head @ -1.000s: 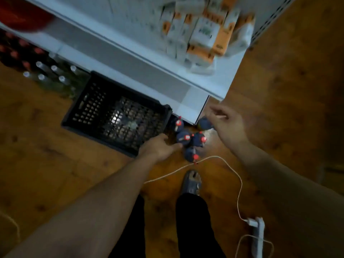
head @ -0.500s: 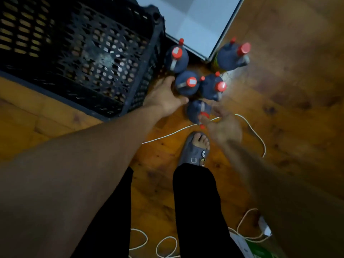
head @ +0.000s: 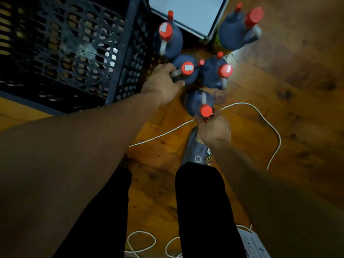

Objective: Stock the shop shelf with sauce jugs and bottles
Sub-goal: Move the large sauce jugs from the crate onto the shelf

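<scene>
Several dark sauce jugs with red caps stand on the wooden floor by the corner of the white shelf base [head: 188,13]. My left hand [head: 162,82] grips the handle of the middle jug [head: 183,71]. My right hand [head: 214,127] holds the nearest jug [head: 198,103] at its neck, just under the red cap. Another jug [head: 214,73] stands right of the middle one. One more [head: 168,40] is by the crate and one [head: 236,32] stands at the far right of the shelf corner.
An empty black plastic crate [head: 74,53] lies on the floor at the left, touching the jugs. A white cable [head: 260,116] snakes across the floor under my right hand. My foot in a grey sandal [head: 195,151] is just behind the nearest jug.
The view has dropped from the shelf to the floor and come closer. My left hand closed on the middle jug's handle and my right hand came down from the shelf corner onto the nearest jug.
</scene>
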Available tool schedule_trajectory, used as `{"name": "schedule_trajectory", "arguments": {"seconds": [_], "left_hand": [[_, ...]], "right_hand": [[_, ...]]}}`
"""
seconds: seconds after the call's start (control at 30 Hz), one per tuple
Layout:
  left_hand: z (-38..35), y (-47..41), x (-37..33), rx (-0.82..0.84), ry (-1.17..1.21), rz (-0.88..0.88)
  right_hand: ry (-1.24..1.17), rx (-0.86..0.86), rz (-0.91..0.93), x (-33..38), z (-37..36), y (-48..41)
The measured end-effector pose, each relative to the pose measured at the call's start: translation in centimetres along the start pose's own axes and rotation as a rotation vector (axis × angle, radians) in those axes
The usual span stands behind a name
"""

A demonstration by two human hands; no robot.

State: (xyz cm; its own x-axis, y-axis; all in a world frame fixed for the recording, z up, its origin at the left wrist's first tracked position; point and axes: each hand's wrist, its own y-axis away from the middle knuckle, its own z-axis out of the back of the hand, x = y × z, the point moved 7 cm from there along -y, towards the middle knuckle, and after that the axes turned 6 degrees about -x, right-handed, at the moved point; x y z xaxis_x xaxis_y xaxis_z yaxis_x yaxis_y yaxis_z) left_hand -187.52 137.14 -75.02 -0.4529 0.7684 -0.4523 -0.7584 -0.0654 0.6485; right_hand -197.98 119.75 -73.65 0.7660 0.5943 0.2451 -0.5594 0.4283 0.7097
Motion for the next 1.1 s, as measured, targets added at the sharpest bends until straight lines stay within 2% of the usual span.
{"name": "schedule_trajectory", "arguments": {"seconds": [0.33,0.5,0.63,0.87,1.1], "left_hand": [[-0.7,1.2,1.5,0.017,0.134,0.094],[-0.4,3.2,2.2,0.046,0.316,0.217],[1.7,6.5,2.7,0.028,0.367,0.246],[8.5,13.7,-0.3,0.037,0.500,0.223],[20.9,21.6,-7.1,-0.020,0.639,0.084]], "right_hand": [[-0.074,-0.209,0.213,0.2,0.0,0.3],[-0.125,-0.220,0.111,-0.1,1.4,0.6],[-0.101,-0.226,0.178,1.3,3.7,2.6],[-0.109,-0.259,0.218,5.8,10.2,9.9],[-0.180,-0.282,0.306,13.7,18.6,21.2]]}}
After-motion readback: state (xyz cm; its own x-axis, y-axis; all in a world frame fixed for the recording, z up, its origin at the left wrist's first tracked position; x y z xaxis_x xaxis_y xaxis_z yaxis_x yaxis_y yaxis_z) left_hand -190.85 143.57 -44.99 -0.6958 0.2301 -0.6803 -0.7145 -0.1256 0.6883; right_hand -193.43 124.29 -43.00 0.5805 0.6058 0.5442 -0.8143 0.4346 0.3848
